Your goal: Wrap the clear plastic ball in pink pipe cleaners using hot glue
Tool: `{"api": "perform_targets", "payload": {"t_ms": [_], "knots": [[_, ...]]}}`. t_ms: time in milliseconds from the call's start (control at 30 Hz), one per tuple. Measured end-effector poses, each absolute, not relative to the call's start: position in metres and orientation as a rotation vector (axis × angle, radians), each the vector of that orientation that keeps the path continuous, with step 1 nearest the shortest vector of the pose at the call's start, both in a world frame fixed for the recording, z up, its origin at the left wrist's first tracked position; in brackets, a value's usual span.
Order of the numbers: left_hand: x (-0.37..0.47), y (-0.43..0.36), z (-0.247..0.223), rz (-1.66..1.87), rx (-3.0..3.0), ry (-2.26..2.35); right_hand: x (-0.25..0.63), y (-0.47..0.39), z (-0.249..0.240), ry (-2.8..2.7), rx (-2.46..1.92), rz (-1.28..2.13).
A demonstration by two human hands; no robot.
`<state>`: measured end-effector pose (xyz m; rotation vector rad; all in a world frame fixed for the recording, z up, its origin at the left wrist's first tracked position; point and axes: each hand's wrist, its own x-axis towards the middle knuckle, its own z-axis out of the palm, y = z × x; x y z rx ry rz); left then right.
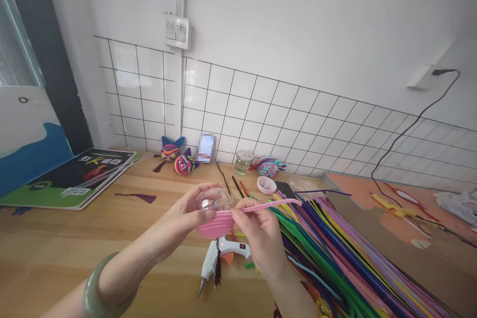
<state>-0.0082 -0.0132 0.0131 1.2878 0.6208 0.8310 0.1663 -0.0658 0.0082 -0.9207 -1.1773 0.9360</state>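
Observation:
A clear ball (217,198), its lower half wrapped in rows of pink pipe cleaner, is held up above the table. My left hand (194,213) grips it from the left, thumb on the top pink row. A loose pink pipe cleaner (278,203) runs rightward from the ball, pinched between thumb and fingers of my right hand (257,223) close to the ball. A dark tassel (218,266) shows below the ball, in front of a white glue gun (225,248) with its nozzle pointing down and left.
Many coloured pipe cleaners (335,243) lie at the right. Behind are yarn-striped figures (185,163), a phone (206,148), a glass jar (243,162) and a pink dish (266,185). A purple tassel (143,197) and a book (70,179) are left, a yellow glue gun (393,207) far right.

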Motion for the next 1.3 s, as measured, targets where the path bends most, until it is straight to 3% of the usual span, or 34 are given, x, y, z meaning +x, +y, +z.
{"api": "perform_targets", "payload": {"t_ms": [467, 700, 967, 1300], "knots": [[-0.004, -0.011, 0.014, 0.903, 1.259, 0.695, 0.175, -0.064, 0.016, -1.325, -0.998, 1.016], [-0.013, -0.005, 0.023, 1.015, 1.071, 0.611, 0.206, -0.031, -0.032, -1.885, -1.639, 1.085], [-0.019, -0.001, 0.026, 1.054, 0.983, 0.536, 0.215, -0.024, -0.059, -2.037, -1.855, 1.013], [-0.022, 0.0, 0.026, 1.03, 1.042, 0.461, 0.225, -0.024, -0.036, -2.14, -1.542, 1.332]]}}
